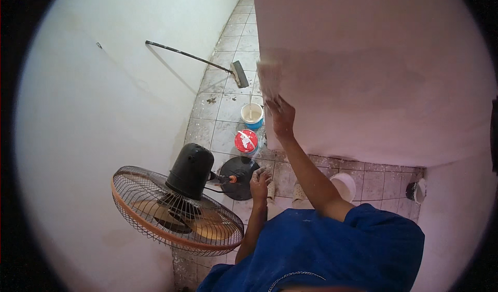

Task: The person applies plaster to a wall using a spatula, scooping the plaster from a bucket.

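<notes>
Tool (269, 76), pale and too blurred for me to name its kind, at the left edge of the pink-tinted wall (373, 115). From my remote station I see the right hand (280, 113) raised before this edge, its fingers pinching the lower end of the tool. The left hand (261, 182), whitened with residue, hangs lower, fingers bent; I cannot tell whether it grips anything. It lies nearest the black base (237, 180) of the fan (179, 209), whose caged head stands to its left. Beyond the base, on the tiled floor (213, 105), I note a red-lidded bucket (246, 141) bearing white scraps and, just past it, a blue bucket (252, 116) with a stick (250, 110) standing inside. Farther off, a pole (187, 55) with a flat head leans on the left wall (104, 110). A white bucket (348, 184) shows beside the right forearm, partly hidden.
</notes>
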Tool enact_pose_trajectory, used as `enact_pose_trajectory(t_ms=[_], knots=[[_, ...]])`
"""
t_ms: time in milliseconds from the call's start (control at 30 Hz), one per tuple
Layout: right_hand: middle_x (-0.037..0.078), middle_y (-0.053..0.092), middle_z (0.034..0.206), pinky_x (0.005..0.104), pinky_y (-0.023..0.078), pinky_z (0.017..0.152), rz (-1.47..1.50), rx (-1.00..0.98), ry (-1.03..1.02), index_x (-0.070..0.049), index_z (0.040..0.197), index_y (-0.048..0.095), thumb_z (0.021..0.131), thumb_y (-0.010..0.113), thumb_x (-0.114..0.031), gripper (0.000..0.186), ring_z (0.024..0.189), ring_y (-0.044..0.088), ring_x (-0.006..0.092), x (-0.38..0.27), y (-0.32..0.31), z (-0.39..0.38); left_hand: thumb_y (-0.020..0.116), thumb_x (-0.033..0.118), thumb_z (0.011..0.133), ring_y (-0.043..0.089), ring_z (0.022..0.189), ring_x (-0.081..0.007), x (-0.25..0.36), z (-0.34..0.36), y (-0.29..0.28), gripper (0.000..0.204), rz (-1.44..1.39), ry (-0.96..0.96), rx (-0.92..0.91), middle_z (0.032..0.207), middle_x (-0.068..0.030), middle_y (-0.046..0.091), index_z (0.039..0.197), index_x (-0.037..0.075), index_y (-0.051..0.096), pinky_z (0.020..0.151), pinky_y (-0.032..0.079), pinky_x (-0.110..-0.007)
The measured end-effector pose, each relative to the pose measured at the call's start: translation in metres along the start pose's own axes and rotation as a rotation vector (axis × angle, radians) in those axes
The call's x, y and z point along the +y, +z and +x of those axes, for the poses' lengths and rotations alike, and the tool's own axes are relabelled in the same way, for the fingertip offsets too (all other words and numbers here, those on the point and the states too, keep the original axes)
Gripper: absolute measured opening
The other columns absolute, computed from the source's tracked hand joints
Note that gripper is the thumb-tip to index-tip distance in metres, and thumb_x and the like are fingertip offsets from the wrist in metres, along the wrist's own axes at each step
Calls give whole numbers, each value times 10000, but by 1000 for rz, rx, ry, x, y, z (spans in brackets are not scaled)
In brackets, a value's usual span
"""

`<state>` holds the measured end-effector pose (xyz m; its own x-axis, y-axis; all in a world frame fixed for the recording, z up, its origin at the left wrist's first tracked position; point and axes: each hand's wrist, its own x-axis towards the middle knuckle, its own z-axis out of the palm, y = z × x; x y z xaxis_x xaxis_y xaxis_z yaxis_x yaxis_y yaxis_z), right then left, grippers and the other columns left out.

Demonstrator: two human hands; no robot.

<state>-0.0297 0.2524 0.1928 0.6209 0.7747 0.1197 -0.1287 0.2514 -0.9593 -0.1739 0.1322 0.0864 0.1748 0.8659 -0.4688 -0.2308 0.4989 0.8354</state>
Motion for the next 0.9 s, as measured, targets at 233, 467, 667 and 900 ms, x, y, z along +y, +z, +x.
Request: enact_pose_trajectory(t_ms=[233,467,667,900], knots=[[70,595,840,237,423,667,-153,49,-123,67,962,544,766,566,-129,278,765,531,101,38,-1,-9,467,128,819,540,759,-129,-3,2,2,208,17,18,-17,875,-71,561,981,1,499,655,450,-237],[66,583,813,222,407,645,-82,49,52,63,960,543,762,557,-133,279,728,499,74,87,-42,-32,501,141,789,544,748,-123,8,-1,1,234,22,10,-16,869,-58,565,989,21,480,658,433,-229],[85,590,874,217,410,695,67,7,-73,73,931,538,771,548,-126,255,793,520,90,-15,-3,7,468,133,818,543,742,-128,-5,0,5,204,36,-10,-42,853,-75,556,971,2,499,633,444,-234],[152,599,860,264,413,716,-437,66,-62,39,928,563,748,537,-182,287,786,561,169,88,-106,-66,498,128,781,543,726,-120,-25,-11,14,212,64,-126,-122,841,-44,566,975,43,501,621,437,-216]])
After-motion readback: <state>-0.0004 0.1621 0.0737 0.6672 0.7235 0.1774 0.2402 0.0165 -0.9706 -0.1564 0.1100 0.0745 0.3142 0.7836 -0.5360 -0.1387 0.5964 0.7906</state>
